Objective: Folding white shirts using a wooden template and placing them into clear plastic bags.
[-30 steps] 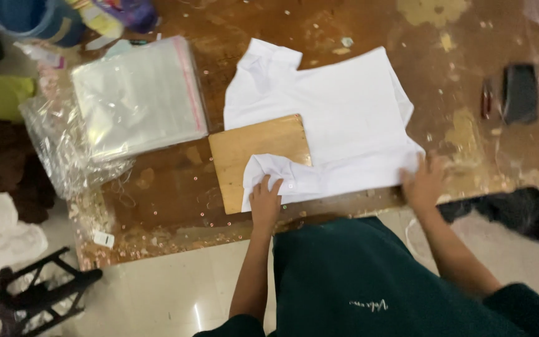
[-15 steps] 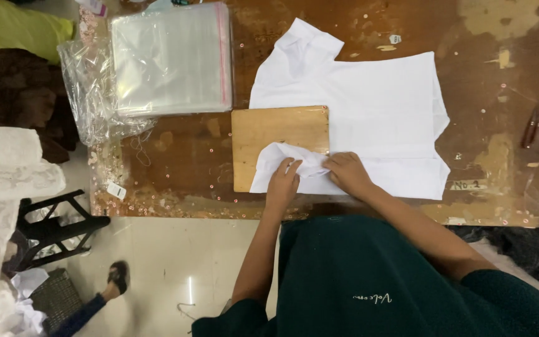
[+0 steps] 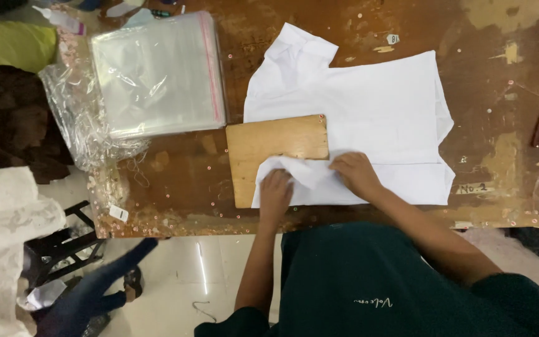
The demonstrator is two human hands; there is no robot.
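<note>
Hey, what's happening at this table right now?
A person in a dark green top is working on a white shirt spread flat on a worn wooden table. A wooden board lies on the shirt's side. The left hand and right hand both press on a sleeve folded over the board. A stack of clear plastic bags sits to the left.

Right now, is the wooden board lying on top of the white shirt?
Yes, the wooden board lies on the white shirt, with the near sleeve folded over its lower edge under the left hand and right hand.
</note>
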